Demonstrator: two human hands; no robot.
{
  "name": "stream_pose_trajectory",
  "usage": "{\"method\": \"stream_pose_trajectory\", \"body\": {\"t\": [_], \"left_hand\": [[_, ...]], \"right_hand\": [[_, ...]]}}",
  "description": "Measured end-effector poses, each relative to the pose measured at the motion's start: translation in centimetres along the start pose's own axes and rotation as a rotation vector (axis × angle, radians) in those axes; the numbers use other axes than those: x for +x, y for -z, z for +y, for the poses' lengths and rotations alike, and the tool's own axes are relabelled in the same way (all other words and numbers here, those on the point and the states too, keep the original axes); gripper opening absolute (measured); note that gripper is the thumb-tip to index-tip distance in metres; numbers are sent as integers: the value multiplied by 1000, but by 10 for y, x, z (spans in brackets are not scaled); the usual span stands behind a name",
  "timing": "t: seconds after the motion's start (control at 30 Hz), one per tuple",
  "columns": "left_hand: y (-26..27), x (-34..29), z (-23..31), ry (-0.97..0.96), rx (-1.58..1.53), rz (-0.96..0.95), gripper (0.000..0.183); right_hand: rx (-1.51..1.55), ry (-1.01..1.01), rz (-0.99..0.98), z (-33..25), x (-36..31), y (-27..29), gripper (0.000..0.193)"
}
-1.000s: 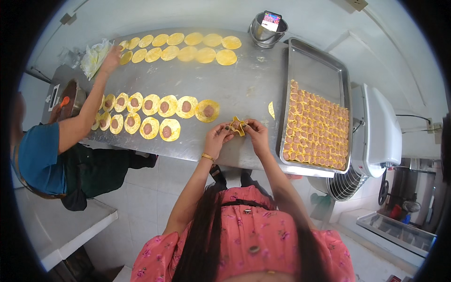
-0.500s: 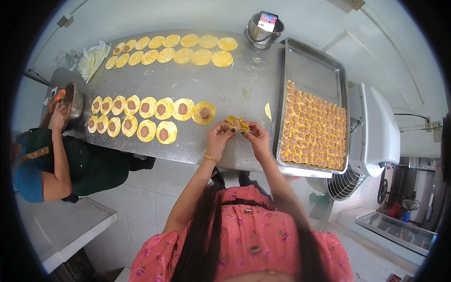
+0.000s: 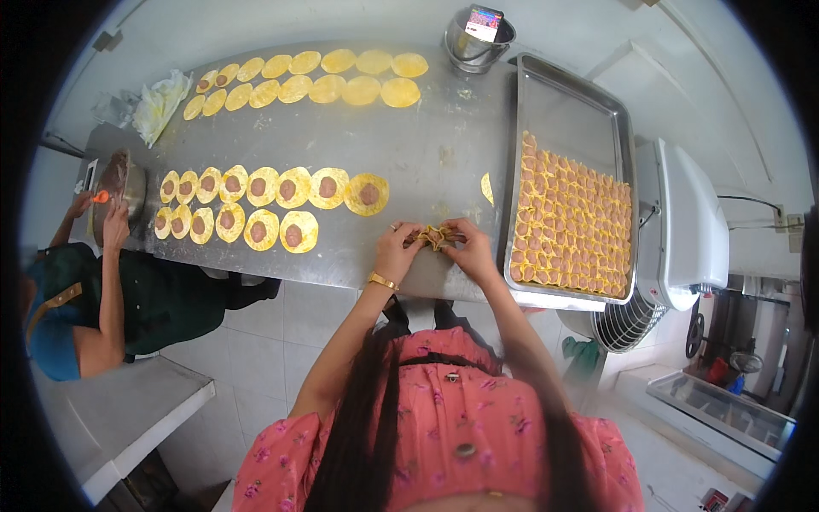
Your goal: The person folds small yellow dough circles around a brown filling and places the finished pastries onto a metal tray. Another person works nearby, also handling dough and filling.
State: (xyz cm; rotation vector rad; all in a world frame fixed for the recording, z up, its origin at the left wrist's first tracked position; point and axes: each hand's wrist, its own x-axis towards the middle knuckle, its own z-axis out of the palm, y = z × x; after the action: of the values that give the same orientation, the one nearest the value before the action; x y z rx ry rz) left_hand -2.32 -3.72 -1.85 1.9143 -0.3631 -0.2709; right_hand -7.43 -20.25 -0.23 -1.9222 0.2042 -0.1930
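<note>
Between my two hands, over the near edge of the steel table (image 3: 341, 239), is a small yellow dumpling (image 3: 436, 237) with its wrapper gathered into folds. My left hand (image 3: 398, 256) pinches its left side, and my right hand (image 3: 472, 249) pinches the right side. To the left, two rows of round yellow wrappers (image 3: 380, 185) lie flat, each with a lump of pinkish meat filling (image 3: 368, 195) in the middle. On my right, finished-looking open-topped dumplings (image 3: 570, 226) stand packed in close rows in a metal tray (image 3: 567, 107), whose far part is bare.
Two more rows of wrappers (image 3: 328, 89) lie along the far side, most without filling. A bucket (image 3: 478, 51) with a phone (image 3: 485, 23) stands at the back. At far left a co-worker's hand (image 3: 116, 224) works at a metal bowl (image 3: 136, 192). A wrapper scrap (image 3: 486, 188) lies near the tray.
The wrapper between my hands has gone from open, raised flaps to a tighter, folded shape. My fingers have closed in around it. The co-worker's hands have shifted at the bowl.
</note>
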Motion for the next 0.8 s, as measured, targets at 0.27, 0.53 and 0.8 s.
{"method": "stream_pose_trajectory", "body": {"t": [0.27, 0.53, 0.8], "left_hand": [[3, 7, 4, -230, 191, -82, 22], [14, 1, 11, -117, 104, -230, 23], [15, 8, 15, -101, 454, -294, 27]], "right_hand": [[-172, -4, -122, 4, 6, 8, 28], [-165, 114, -184, -3, 4, 14, 30], [-250, 159, -243, -7, 13, 4, 25]]}}
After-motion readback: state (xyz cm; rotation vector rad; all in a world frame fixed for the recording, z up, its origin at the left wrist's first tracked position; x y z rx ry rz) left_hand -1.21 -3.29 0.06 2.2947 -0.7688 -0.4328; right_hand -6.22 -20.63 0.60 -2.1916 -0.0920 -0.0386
